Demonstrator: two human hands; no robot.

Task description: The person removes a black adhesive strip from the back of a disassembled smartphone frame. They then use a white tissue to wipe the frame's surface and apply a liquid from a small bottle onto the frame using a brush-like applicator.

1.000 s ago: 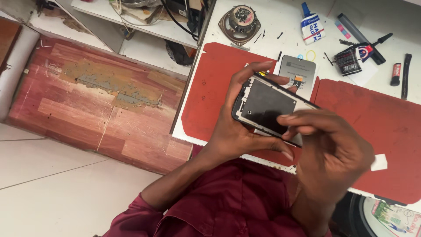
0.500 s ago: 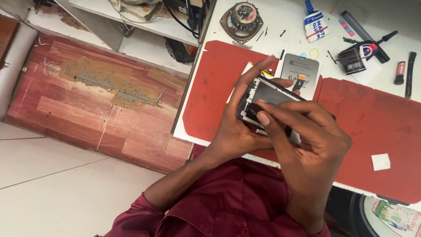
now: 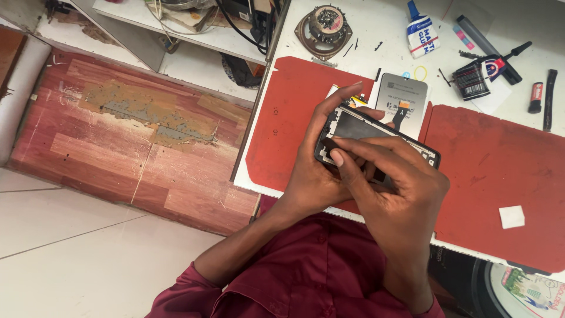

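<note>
Two hands meet over the opened phone at the centre of the frame, just above the red mat. Your left hand grips the phone's lower-left end, thumb stretched up along its left edge and fingers curled beneath it. Your right hand lies across the phone from the lower right, its fingers bent and pinched narrow against the phone's near edge; whether anything sits between the fingertips you cannot tell. The phone tilts, its dark inner face up and its frame rimmed in black.

Just beyond it, flat on the white table, lies a grey battery with a small orange flex strip on it. Toward the upper right of the frame stand a glue bottle, a small black roll and a red-and-black tube. A round speaker part sits at the upper centre. A white square rests on the mat at the right.
</note>
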